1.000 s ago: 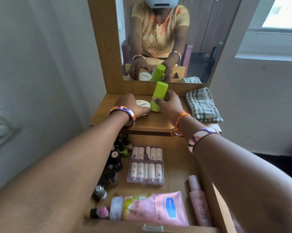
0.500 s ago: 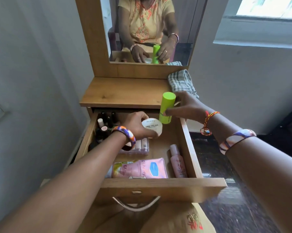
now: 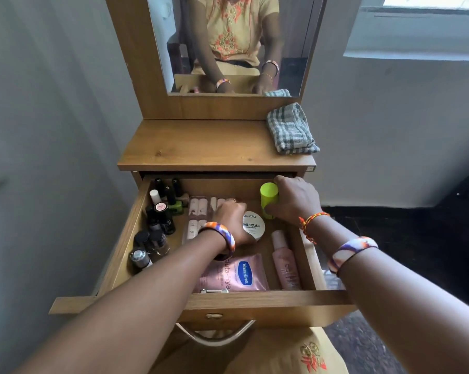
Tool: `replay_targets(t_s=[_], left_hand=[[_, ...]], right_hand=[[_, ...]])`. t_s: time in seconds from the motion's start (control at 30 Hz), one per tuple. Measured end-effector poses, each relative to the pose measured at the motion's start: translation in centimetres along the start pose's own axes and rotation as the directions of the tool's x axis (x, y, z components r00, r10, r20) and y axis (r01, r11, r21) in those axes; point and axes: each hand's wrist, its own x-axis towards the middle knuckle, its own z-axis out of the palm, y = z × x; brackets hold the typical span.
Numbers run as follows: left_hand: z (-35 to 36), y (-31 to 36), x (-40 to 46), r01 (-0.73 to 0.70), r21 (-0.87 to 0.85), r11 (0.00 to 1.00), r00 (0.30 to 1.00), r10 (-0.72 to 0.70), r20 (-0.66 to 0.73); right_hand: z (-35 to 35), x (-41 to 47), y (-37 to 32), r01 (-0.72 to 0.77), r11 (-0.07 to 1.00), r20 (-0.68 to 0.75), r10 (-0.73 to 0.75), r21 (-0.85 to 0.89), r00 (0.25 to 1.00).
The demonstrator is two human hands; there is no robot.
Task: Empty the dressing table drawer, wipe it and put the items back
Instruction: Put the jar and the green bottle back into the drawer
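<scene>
Both hands have come down from the surface (image 3: 201,147) into the open drawer (image 3: 255,300) since a second ago, bringing the green tube and the white tin with them. The right hand (image 3: 295,201) has its grip clamped round the green tube (image 3: 268,197), which stands upright in the drawer's back right corner. The left hand (image 3: 232,220) has its grip curled on the round tin (image 3: 253,225), holding it tilted just above the drawer floor, left of the tube; its lid reads "zudio" and "NAIL POLISH". Under the left wrist lies a pink tube (image 3: 238,273) marked "Vaseline", with a pink bottle (image 3: 284,263) beside it to the right. Nail polish bottles (image 3: 157,222) fill the left side. A checked cloth (image 3: 290,129) rests on the surface at the right.
</scene>
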Motion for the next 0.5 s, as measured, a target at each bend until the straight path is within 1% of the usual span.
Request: replay_targets(t_s=[0.13, 0.23, 0.33, 0.5], left_hand=[[0.0, 0.3, 0.5, -0.048, -0.012, 0.999, 0.999, 0.048, -0.012], [0.2, 0.6, 0.8, -0.077, 0.003, 0.997, 0.996, 0.077, 0.035], [0.4, 0.8, 0.9, -0.087, 0.058, 0.995, 0.993, 0.082, 0.079], [0.8, 0.8, 1.4, -0.093, 0.102, 0.990, 0.990, 0.081, 0.113]], right_hand=[[0.5, 0.4, 0.4, 0.011, 0.999, -0.062, -0.014, -0.050, 0.998], [0.8, 0.5, 0.6, 0.021, 0.998, -0.090, -0.027, -0.063, 0.996], [1.0, 0.4, 0.6, 0.044, 0.997, -0.112, -0.051, -0.067, 0.992], [1.2, 0.4, 0.8, 0.070, 0.993, -0.123, -0.082, -0.097, 0.989]])
